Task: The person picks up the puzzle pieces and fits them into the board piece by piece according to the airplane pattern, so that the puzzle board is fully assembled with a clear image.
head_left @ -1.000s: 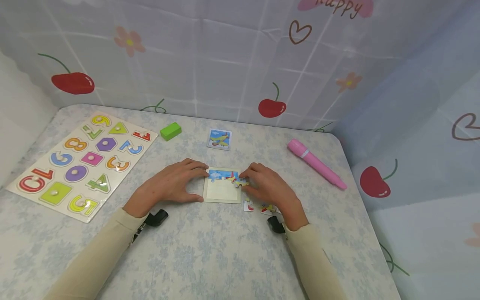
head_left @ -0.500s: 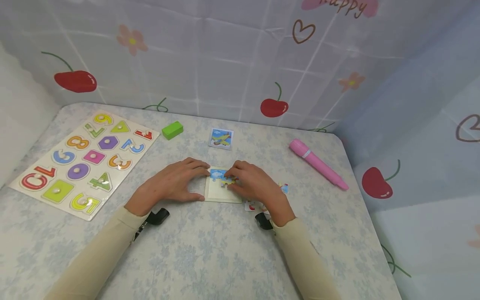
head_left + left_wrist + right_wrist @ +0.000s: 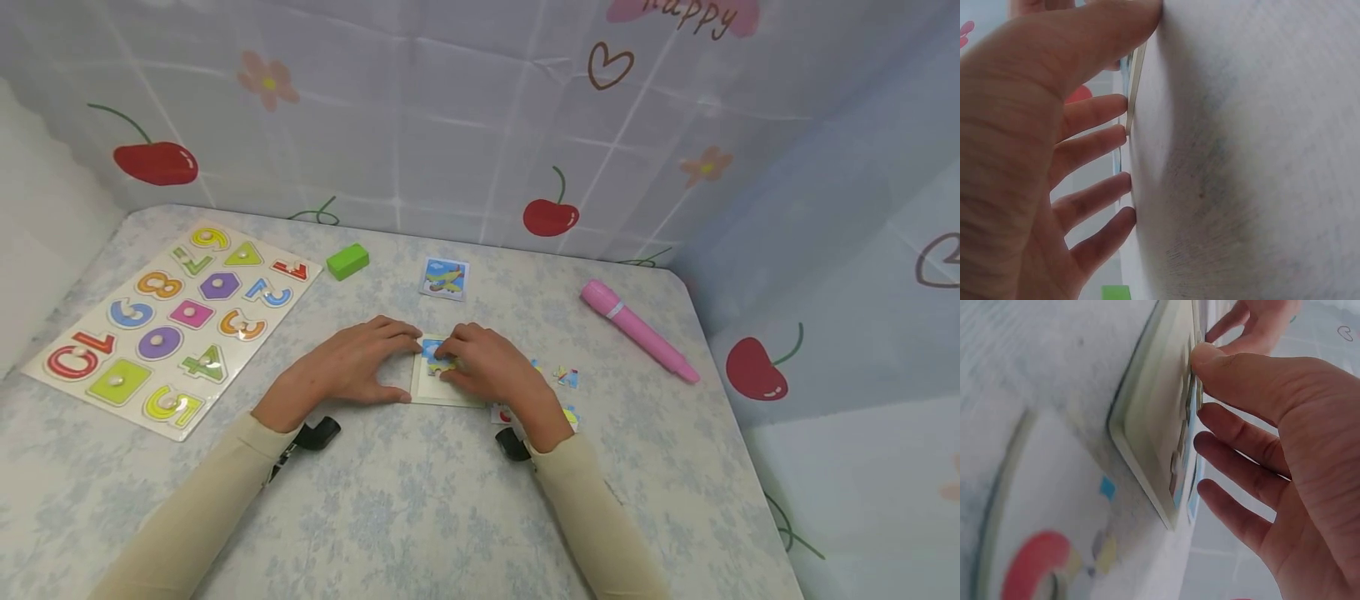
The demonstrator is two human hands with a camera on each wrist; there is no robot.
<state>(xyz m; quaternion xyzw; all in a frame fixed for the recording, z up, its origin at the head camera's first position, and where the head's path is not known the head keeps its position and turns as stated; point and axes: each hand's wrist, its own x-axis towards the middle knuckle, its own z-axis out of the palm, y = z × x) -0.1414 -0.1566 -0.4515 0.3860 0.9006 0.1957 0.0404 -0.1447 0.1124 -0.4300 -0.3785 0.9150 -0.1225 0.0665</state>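
A small pale puzzle tray (image 3: pixel 457 392) lies on the table, its upper part filled with blue picture pieces partly hidden by my right hand. My left hand (image 3: pixel 348 362) rests at the tray's left edge, thumb at the near corner and fingers spread towards the far one. Over the tray, my right hand (image 3: pixel 491 367) pinches a jigsaw piece (image 3: pixel 437 367) between thumb and fingertips, low against the board below the blue strip. Loose jigsaw pieces (image 3: pixel 567 377) lie right of the tray, some partly covered by the right wrist. One piece with a red curve (image 3: pixel 1038 559) shows large in the right wrist view.
Behind the tray lies a small airplane picture card (image 3: pixel 445 278). A green block (image 3: pixel 347 262) and a number-and-shape peg board (image 3: pixel 176 321) are at left. A pink marker-like stick (image 3: pixel 639 330) lies at right. A printed curtain (image 3: pixel 450 125) hangs behind the table.
My right hand has moved left across the tray with the jigsaw piece, from its right edge to the left part below the blue strip. My left hand has stayed at the tray's left edge.
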